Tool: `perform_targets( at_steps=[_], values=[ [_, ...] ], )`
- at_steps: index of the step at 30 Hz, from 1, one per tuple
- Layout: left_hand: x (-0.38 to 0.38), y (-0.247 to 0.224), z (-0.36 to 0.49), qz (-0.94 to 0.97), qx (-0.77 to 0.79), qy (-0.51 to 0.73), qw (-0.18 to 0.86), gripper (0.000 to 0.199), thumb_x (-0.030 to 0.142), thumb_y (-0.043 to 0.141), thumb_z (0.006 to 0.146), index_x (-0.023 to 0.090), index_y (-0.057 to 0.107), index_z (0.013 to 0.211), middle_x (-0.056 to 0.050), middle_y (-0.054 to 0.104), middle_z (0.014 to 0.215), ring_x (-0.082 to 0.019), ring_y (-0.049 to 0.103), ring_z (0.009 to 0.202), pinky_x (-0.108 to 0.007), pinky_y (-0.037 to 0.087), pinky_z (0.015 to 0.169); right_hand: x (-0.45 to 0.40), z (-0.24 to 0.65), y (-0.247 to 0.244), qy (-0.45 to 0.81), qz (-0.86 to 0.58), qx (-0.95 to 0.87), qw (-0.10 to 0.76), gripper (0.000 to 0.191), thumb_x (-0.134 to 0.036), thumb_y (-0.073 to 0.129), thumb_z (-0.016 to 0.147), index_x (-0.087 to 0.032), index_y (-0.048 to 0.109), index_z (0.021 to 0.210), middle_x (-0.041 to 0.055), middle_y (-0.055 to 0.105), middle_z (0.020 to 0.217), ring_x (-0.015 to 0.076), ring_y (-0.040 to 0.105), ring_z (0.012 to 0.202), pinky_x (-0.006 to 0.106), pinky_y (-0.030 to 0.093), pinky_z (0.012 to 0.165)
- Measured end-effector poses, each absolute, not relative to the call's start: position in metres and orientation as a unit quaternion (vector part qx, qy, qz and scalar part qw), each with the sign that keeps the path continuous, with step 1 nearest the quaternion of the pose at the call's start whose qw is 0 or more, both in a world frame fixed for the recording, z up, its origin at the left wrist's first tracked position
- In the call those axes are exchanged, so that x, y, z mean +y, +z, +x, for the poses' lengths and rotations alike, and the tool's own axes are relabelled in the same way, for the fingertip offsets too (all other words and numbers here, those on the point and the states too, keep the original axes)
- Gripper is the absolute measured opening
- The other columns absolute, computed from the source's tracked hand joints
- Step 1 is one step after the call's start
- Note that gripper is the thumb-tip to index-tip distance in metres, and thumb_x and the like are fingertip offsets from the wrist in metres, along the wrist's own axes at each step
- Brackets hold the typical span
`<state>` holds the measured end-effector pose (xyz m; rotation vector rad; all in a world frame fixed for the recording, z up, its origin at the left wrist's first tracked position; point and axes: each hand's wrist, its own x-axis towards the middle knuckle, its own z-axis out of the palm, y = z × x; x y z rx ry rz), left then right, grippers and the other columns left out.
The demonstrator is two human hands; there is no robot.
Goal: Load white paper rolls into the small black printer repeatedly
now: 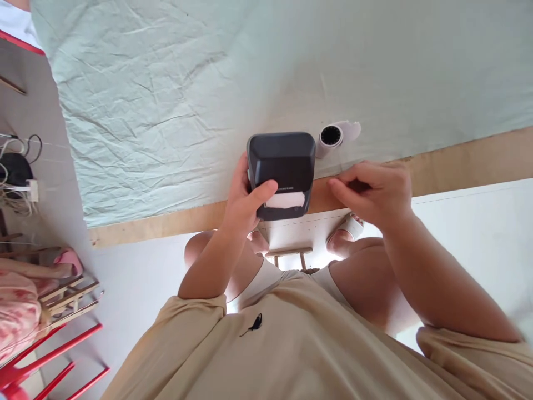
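My left hand is wrapped round a dark rounded device, thumb on its top face beside a white strip. The device is held above the table's wooden front edge. To its right, my right hand is closed, thumb and forefinger pressed together over the wooden edge; whatever it may hold is too small to make out. Between the device and my right hand, a little further back, a white roll with a dark round end stands on the pale green cloth. A white paper piece sticks out beside the roll.
The table's bare wooden edge runs across in front of my knees. At the far left are tangled cables, a wooden rack, red stool legs and part of another person in patterned clothing.
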<state>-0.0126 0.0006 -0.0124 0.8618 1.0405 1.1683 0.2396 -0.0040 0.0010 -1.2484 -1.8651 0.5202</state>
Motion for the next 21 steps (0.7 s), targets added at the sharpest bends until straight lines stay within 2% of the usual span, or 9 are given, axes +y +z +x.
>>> perform_targets(
  at_steps=[3,5,8,11,13,15,21],
  values=[
    [0.007,-0.014,-0.009,0.379,0.445,0.514,0.628,0.056,0.058,0.102,0.075,0.027,0.08,0.116,-0.001,0.078,0.092,-0.02,0.077,0.075,-0.032,0.065,0.062,-0.002,0.237,0.009,0.238,-0.544,-0.68,0.431,0.031,-0.023,0.075,0.088,-0.027,0.057,0.063,-0.0064,0.048,0.048,0.0112,0.04,0.044,0.029,0.029,0.044],
    [0.01,-0.016,-0.008,0.39,0.435,0.508,0.633,0.057,0.063,0.1,0.078,0.027,0.08,0.118,-0.002,0.078,0.095,-0.024,0.082,0.082,-0.033,0.066,0.064,0.001,0.233,0.017,0.239,-0.555,-0.664,0.441,0.031,-0.026,0.074,0.09,-0.026,0.059,0.064,-0.005,0.052,0.05,0.0121,0.044,0.048,0.03,0.031,0.046],
    [0.012,-0.016,-0.006,0.381,0.424,0.508,0.645,0.058,0.069,0.095,0.083,0.026,0.079,0.118,-0.004,0.08,0.099,-0.033,0.085,0.112,-0.038,0.071,0.081,0.003,0.225,0.028,0.237,-0.529,-0.678,0.452,0.035,-0.028,0.07,0.096,-0.025,0.057,0.063,-0.0042,0.053,0.052,0.0117,0.045,0.049,0.029,0.031,0.048],
    [0.012,-0.011,-0.003,0.322,0.44,0.527,0.652,0.052,0.074,0.084,0.091,0.024,0.077,0.106,-0.004,0.08,0.1,-0.035,0.078,0.136,-0.042,0.071,0.101,0.0,0.22,0.031,0.229,-0.485,-0.707,0.461,0.037,-0.022,0.071,0.093,-0.024,0.049,0.063,-0.0077,0.041,0.048,0.0085,0.032,0.044,0.028,0.026,0.045],
    [0.01,-0.008,-0.001,0.284,0.471,0.524,0.651,0.043,0.066,0.08,0.098,0.024,0.073,0.098,-0.003,0.081,0.103,-0.031,0.077,0.137,-0.038,0.069,0.106,-0.004,0.217,0.03,0.223,-0.471,-0.72,0.458,0.034,-0.016,0.071,0.089,-0.024,0.048,0.067,-0.0098,0.039,0.047,0.007,0.029,0.042,0.027,0.024,0.043],
    [0.009,-0.006,-0.001,0.272,0.5,0.523,0.635,0.04,0.065,0.077,0.101,0.025,0.072,0.096,-0.002,0.081,0.104,-0.028,0.079,0.133,-0.038,0.069,0.106,-0.008,0.214,0.027,0.219,-0.473,-0.725,0.45,0.029,-0.013,0.07,0.088,-0.024,0.049,0.071,-0.0107,0.045,0.05,0.0063,0.031,0.042,0.027,0.023,0.042],
    [0.01,0.001,-0.004,0.277,0.522,0.496,0.636,0.046,0.07,0.081,0.095,0.025,0.073,0.095,-0.004,0.076,0.09,-0.031,0.08,0.124,-0.043,0.069,0.102,-0.006,0.209,0.024,0.247,-0.489,-0.74,0.389,0.029,-0.017,0.073,0.088,-0.027,0.047,0.082,-0.0102,0.059,0.059,0.0083,0.048,0.046,0.025,0.036,0.045]
  ],
)
